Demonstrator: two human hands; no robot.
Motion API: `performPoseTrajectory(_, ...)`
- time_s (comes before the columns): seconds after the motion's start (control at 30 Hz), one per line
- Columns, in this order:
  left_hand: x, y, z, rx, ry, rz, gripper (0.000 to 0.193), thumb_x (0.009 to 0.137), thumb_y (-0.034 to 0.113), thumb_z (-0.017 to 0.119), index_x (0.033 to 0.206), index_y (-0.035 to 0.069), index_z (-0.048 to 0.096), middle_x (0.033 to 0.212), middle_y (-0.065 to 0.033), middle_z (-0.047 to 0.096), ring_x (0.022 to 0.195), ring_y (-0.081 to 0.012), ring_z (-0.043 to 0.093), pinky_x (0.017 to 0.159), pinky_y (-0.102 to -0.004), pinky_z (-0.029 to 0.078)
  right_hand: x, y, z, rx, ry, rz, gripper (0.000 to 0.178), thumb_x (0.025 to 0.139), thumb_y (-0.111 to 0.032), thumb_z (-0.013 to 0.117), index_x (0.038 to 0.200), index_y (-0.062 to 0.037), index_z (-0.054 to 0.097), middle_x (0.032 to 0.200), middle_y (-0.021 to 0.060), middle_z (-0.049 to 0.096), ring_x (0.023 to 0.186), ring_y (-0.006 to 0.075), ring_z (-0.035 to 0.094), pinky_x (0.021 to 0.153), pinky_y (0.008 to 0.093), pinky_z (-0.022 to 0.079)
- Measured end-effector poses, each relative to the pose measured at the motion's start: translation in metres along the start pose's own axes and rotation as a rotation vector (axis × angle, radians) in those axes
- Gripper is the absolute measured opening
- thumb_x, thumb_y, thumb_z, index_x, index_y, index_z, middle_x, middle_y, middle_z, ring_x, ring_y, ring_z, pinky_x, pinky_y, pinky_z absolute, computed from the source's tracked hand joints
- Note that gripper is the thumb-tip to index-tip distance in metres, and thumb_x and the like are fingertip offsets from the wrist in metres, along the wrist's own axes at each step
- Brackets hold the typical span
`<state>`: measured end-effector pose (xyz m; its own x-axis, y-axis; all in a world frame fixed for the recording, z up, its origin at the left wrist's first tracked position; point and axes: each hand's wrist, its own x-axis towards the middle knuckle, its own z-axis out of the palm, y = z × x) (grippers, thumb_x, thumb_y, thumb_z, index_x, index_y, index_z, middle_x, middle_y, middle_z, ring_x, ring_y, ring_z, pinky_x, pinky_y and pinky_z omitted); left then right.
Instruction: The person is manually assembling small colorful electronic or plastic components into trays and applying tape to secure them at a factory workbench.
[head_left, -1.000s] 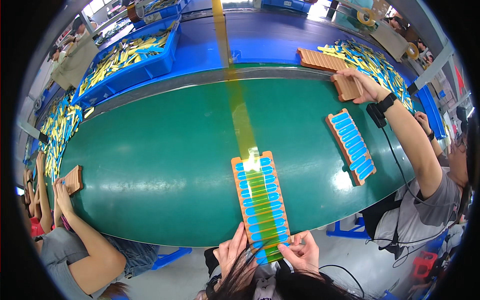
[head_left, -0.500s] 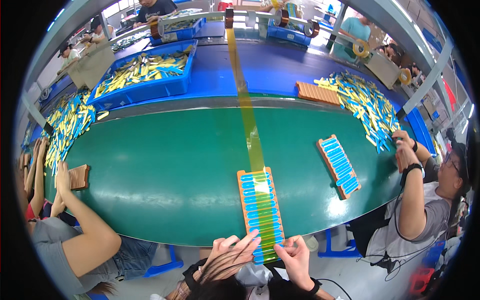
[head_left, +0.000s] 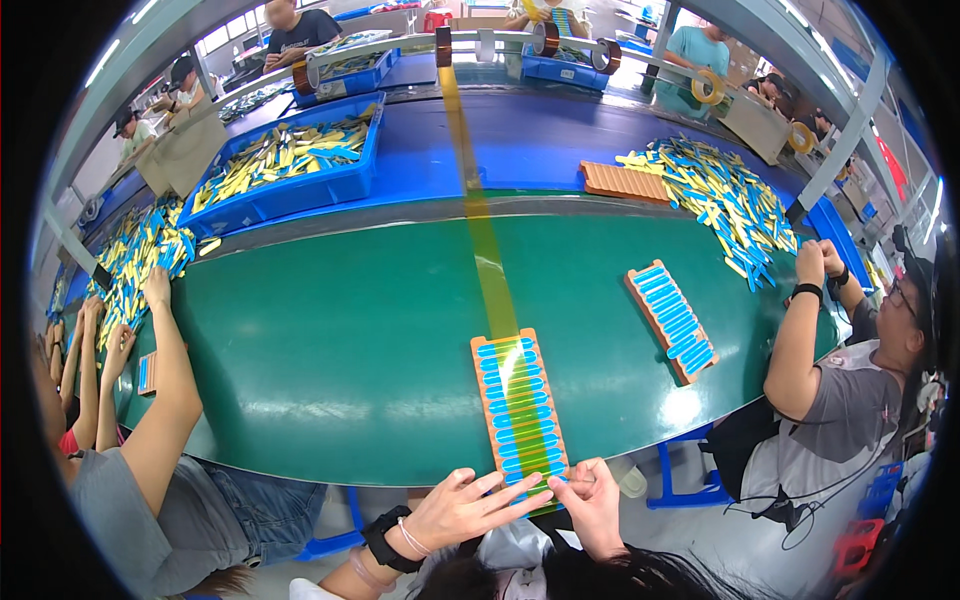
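Note:
Along the grooved orange-brown rack (head_left: 482, 375) before me lie several slim blue pieces (head_left: 500, 408), side by side in its slots. A long amber translucent tape (head_left: 488, 270) comes down from a roll at the far side and lies lengthwise over the pieces. My left hand (head_left: 462, 515) is open, its fingers stretched across the tape at the rack's near end. At the near right corner of the rack, my right hand (head_left: 597, 505) is closed, thumb and fingertips pinched together. What sits in that pinch is too small to make out.
A second filled rack (head_left: 672, 322) lies to the right. Piles of blue and yellow pieces (head_left: 735, 215) spread at right and left, and a blue bin (head_left: 345, 185) stands far left. Co-workers sit on both sides; an overhead bar (head_left: 400, 42) carries tape rolls.
My left hand has reached further right across the rack's near end, with its fingers straighter. My right hand has stayed almost in place. The co-worker at left has raised an arm toward the pile.

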<state>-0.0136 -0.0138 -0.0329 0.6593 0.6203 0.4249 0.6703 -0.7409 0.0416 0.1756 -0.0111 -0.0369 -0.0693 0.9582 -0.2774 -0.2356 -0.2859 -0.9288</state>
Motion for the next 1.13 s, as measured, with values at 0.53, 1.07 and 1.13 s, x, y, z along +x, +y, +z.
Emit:
performPoseTrajectory(0.53, -0.003, 0.005, 0.004, 0.037, 0.042, -0.027, 0.041, 0.08, 0.015, 0.05, 0.121, 0.019, 0.048, 0.121, 0.0067, 0.05, 0.087, -0.0081, 0.042, 0.064, -0.0224, 0.032, 0.026, -0.064, 0.009, -0.613, -0.269, -0.265, 0.013, 0.086, 0.0, 0.045, 0.096, 0.0016, 0.037, 0.086, 0.0152, 0.059, 0.08, 0.0202, 0.062, 0.068, 0.0288, 0.049)
performPoseTrajectory(1.07, -0.012, 0.001, -0.001, -0.212, 0.033, -0.172, 0.045, 0.073, 0.009, 0.058, 0.118, 0.006, 0.05, 0.103, 0.0038, 0.057, 0.087, -0.0127, 0.043, 0.069, -0.0272, 0.034, 0.027, -0.075, 0.028, -1.087, -0.395, -0.304, 0.024, 0.08, -0.008, 0.054, 0.094, -0.0011, 0.036, 0.078, 0.0134, 0.059, 0.072, 0.0302, 0.062, 0.058, 0.0377, 0.048)
performPoseTrajectory(1.13, -0.011, 0.001, -0.003, -0.251, 0.013, -0.181, 0.046, 0.073, 0.007, 0.057, 0.119, 0.006, 0.049, 0.103, 0.0027, 0.057, 0.087, -0.0128, 0.043, 0.07, -0.0275, 0.034, 0.027, -0.077, 0.03, -1.098, -0.403, -0.257, 0.024, 0.08, -0.01, 0.054, 0.095, -0.0021, 0.036, 0.079, 0.0129, 0.06, 0.073, 0.0297, 0.062, 0.058, 0.0365, 0.048)
